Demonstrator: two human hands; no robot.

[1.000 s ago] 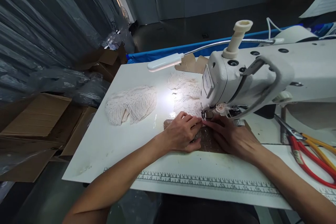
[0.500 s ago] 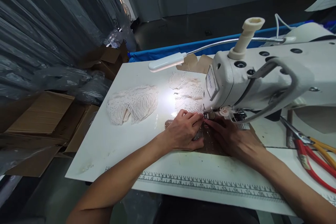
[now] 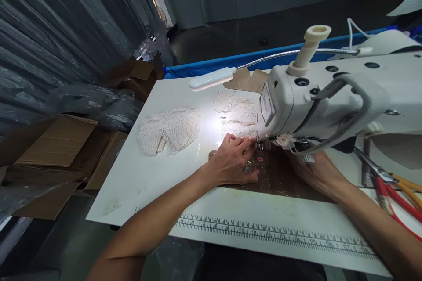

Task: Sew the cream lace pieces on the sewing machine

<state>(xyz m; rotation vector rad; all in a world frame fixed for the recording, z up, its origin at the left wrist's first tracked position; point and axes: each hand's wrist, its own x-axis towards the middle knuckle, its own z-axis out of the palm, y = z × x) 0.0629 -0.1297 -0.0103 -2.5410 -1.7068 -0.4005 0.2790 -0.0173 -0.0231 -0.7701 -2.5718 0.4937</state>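
Note:
A white sewing machine point(image 3: 290, 96) stands at the right, with its presser foot point(image 3: 263, 145) low over a brown bed plate point(image 3: 280, 178). White lace fabric point(image 3: 239, 116) lies behind the foot, under the lamp's light. My left hand point(image 3: 232, 160) is just left of the foot, its bent fingers closed on the near edge of the lace and its thumb apart, low on the plate. My right hand point(image 3: 313, 169) reaches behind the needle area. The machine head hides its fingers, and whether they hold anything does not show.
More lace point(image 3: 169, 131) lies folded on the white table point(image 3: 165, 184). A lamp point(image 3: 212, 79) hangs over it on a bendable neck. Scissors with red handles point(image 3: 384, 191) lie at the right. A printed ruler point(image 3: 247, 230) runs along the front edge. Cardboard boxes point(image 3: 56, 140) stand at the left.
My right hand has moved away from the presser foot, to the right and behind the machine head, baring more of the brown plate. My left hand stays nearly in place.

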